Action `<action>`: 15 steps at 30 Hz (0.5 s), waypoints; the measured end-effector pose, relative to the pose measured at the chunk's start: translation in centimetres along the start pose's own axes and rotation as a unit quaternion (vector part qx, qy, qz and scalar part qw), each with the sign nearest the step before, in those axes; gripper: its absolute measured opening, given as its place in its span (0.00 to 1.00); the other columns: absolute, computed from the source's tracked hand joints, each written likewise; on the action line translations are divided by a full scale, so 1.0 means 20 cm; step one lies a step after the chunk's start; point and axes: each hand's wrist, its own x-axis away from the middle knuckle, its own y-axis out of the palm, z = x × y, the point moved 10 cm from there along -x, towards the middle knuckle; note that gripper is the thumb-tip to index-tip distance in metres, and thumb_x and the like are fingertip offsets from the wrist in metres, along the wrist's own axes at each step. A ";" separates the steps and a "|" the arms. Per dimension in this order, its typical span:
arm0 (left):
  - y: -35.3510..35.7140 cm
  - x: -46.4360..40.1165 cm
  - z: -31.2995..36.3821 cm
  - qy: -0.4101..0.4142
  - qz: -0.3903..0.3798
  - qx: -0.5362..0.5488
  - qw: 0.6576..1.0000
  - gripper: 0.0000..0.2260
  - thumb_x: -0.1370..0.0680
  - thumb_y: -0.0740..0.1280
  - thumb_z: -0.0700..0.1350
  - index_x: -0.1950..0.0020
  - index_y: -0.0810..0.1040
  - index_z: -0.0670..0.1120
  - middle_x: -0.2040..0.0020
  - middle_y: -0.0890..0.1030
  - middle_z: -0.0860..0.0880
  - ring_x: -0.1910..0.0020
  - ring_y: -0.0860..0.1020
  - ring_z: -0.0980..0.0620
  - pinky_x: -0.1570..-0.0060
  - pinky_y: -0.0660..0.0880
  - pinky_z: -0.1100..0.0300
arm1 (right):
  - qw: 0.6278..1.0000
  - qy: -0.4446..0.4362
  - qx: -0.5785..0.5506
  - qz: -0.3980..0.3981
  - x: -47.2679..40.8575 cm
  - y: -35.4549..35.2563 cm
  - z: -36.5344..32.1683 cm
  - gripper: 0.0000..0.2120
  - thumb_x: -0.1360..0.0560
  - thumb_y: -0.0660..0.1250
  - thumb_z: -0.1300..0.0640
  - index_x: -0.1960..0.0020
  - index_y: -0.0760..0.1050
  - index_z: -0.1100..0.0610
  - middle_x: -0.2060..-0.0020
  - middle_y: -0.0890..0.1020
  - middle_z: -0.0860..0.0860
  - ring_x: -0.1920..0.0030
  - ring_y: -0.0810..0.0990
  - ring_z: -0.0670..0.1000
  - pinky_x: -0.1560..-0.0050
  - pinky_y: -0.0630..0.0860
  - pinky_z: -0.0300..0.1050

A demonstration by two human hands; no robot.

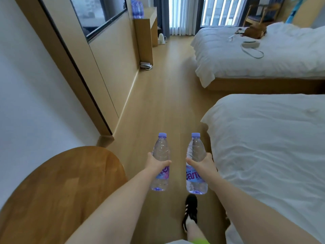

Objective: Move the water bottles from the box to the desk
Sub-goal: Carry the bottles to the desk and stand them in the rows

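Observation:
My left hand [155, 163] grips a clear water bottle [161, 152] with a purple cap and pink-blue label, held upright over the floor. My right hand [204, 164] grips a second, matching bottle [195, 152], also upright. Both are held out in front of me at waist height. Far ahead on the left stands the wooden desk [149, 16], with several similar bottles [137, 7] grouped on its near end. No box is in view.
A wooden floor aisle [163, 88] runs to the desk between the left wall with a dark screen [98, 13] and two white beds [263, 55] [272, 143]. A round wooden table [58, 187] is at my left. A phone [146, 65] and a kettle [161, 38] sit on the floor by the desk.

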 end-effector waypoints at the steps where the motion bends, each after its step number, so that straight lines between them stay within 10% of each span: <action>1: 0.02 -0.11 0.08 0.003 0.004 0.007 1.000 0.33 0.34 0.79 0.45 0.35 0.66 0.42 0.41 0.77 0.43 0.45 0.78 0.45 0.41 0.75 0.48 | 1.000 -0.001 0.005 -0.004 -0.12 0.00 -0.06 0.31 0.31 0.76 0.47 0.38 0.61 0.53 0.53 0.78 0.50 0.57 0.83 0.48 0.66 0.77 0.39; 15: -0.03 -1.45 1.19 0.015 0.064 0.060 0.996 0.36 0.34 0.79 0.44 0.32 0.63 0.42 0.37 0.75 0.44 0.41 0.77 0.45 0.39 0.73 0.51 | 0.998 -0.026 0.024 -0.061 -1.65 0.06 -1.08 0.31 0.31 0.75 0.46 0.40 0.60 0.54 0.54 0.78 0.51 0.59 0.84 0.50 0.66 0.79 0.42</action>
